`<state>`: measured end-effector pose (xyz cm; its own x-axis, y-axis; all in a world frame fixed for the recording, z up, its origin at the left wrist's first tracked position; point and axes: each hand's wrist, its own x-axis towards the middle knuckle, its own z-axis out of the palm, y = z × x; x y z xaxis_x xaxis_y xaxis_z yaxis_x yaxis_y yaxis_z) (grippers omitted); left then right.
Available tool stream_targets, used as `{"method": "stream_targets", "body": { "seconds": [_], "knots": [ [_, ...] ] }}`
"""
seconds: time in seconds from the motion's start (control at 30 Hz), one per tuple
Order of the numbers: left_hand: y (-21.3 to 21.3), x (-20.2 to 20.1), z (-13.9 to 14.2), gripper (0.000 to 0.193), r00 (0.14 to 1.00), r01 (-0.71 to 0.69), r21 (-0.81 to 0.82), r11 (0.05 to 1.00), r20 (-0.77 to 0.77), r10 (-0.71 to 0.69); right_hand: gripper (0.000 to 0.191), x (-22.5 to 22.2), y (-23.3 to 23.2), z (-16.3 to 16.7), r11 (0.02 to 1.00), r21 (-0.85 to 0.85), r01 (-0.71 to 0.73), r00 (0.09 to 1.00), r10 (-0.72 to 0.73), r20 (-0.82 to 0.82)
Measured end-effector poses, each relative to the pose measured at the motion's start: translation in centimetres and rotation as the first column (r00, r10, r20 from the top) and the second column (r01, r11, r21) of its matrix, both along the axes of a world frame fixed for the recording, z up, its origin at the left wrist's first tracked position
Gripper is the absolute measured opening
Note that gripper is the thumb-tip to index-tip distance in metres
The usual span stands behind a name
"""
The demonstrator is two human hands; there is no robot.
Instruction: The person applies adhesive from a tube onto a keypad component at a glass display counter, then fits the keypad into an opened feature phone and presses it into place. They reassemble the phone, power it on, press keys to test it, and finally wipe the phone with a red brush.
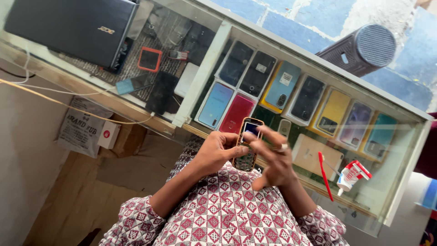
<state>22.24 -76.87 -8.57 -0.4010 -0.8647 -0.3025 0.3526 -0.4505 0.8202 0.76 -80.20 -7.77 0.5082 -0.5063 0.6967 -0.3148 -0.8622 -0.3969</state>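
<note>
**Keypad phone held in both hands over a glass display counter**

Counts: one keypad phone (248, 143) in hand; nine smartphones lying flat under the glass in the right-hand compartment of the display counter (318, 68), one more pale gold handset (314, 155) lying nearer the hands; one closed black laptop (68, 25) on the counter top at far left; one red toothbrush (325, 175); one small red-and-white bottle (351, 174); one dark cylindrical speaker (362, 48) beyond the counter.

Phone: small candy-bar handset, gold-orange frame, lit bluish screen at the far end, dark keypad nearer the body. It sits above the patterned red-and-white shirt, just in front of the counter's near edge.

Left hand (218, 152): fingers curled round the phone's side, thumb lying across its face just below the screen; firm hold. Right hand (273, 157): fingers spread loose and blurred, a ring on one finger, palm beside the phone's other edge; whether it truly grips the phone I cannot tell.

Containers: the left compartment holds a black mesh mat with an orange-framed device (149, 59), a white box and several dark handsets. A white cable (68, 107) runs along the counter's wooden edge.
</note>
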Motion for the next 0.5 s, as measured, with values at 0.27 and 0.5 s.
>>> {"method": "stream_targets", "body": {
  "seconds": [0.27,0.5],
  "knots": [
    [0.7,-0.8,-0.2,0.024,0.998,0.015,-0.030,0.999,0.060,-0.013,0.095,-1.2,0.4,0.2,0.993,0.080,0.087,0.992,-0.094,0.080],
    [-0.7,-2.9,1.2,0.021,0.989,0.044,-0.075,0.996,0.142,-0.033,0.090,-3.1,0.4,2.0,0.951,0.154,0.269,0.960,-0.278,0.044]
  ]
}}
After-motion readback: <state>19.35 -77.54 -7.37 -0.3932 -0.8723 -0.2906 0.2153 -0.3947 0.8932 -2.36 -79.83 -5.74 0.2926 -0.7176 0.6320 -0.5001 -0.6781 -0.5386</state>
